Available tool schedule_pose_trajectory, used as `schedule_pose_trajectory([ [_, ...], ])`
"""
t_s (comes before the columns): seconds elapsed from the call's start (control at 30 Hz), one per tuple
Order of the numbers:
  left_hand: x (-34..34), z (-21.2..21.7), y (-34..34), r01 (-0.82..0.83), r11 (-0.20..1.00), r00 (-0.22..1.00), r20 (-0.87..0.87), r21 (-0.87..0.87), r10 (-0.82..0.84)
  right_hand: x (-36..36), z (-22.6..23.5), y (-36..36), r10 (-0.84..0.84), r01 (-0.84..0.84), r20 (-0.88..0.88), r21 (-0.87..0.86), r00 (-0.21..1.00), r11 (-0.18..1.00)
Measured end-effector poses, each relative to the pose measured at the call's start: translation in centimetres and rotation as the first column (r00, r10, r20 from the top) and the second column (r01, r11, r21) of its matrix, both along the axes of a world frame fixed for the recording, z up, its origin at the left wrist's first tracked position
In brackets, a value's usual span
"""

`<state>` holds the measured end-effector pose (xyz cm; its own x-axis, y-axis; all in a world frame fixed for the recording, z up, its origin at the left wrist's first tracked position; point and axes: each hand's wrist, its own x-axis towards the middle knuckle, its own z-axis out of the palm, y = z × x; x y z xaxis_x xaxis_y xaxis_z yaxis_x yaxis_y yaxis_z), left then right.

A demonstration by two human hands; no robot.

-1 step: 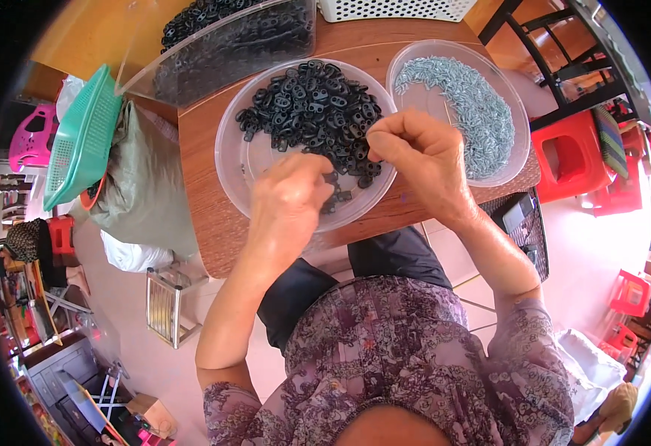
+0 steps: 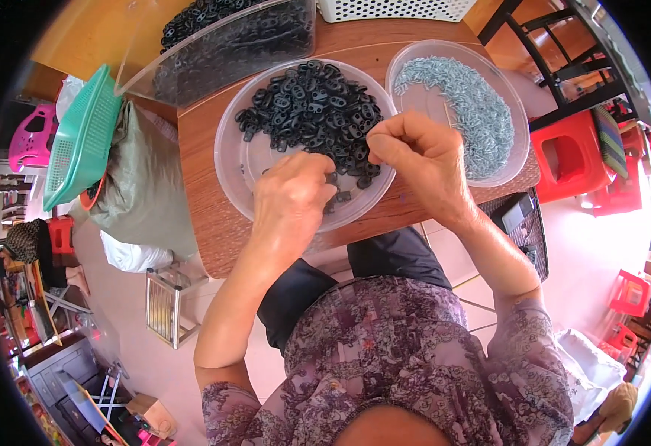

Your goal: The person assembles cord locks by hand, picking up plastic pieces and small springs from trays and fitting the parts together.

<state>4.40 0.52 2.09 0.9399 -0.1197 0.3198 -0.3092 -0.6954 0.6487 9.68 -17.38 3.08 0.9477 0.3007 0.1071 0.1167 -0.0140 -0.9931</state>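
Observation:
A clear round bowl (image 2: pixel 230 160) on the wooden table (image 2: pixel 206 215) holds a heap of small black plastic pieces (image 2: pixel 314 111). My left hand (image 2: pixel 292 197) lies over the bowl's near rim, fingers curled down onto a black piece at the heap's edge. My right hand (image 2: pixel 422 160) hovers between this bowl and a second clear bowl (image 2: pixel 519 160) of small silver-grey screws (image 2: pixel 474 108). Its thumb and forefinger are pinched together above the black heap. What they pinch is too small to see.
A clear rectangular tub (image 2: pixel 214 56) with more black pieces stands at the back. A white basket (image 2: pixel 392 9) sits behind the bowls. Left of the table are a green basket (image 2: pixel 80 141) and a grey sack (image 2: pixel 143 197). Red stools (image 2: pixel 571 156) stand to the right.

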Motion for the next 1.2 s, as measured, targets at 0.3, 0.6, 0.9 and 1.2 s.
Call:
schedule_pose_trajectory([
  [0.3, 2.3, -1.0, 0.3, 0.134, 0.911, 0.991, -0.056, 0.391, -0.122, 1.2, 0.3, -3.9, -0.097, 0.12, 0.144, -0.161, 0.985, 0.98],
  [0.6, 0.8, 0.3, 0.8, 0.065, 0.983, 0.989, -0.143, 0.172, -0.04, 6.0, -2.6, -7.1, 0.126, 0.187, 0.5, -0.529, 0.857, 0.828],
  [0.9, -1.2, 1.0, 1.2, -0.24, 0.839, 0.869, -0.493, -0.488, -0.038, 7.6, -3.0, -6.7, 0.374, 0.253, 0.637, -0.675, 0.674, 0.693],
  [1.2, -2.4, 0.6, 1.4, -0.254, 0.765, 0.902, -0.431, -0.592, -0.034, 6.9, -3.2, -6.9, 0.378, 0.109, 0.548, -0.661, 0.746, 0.742],
])
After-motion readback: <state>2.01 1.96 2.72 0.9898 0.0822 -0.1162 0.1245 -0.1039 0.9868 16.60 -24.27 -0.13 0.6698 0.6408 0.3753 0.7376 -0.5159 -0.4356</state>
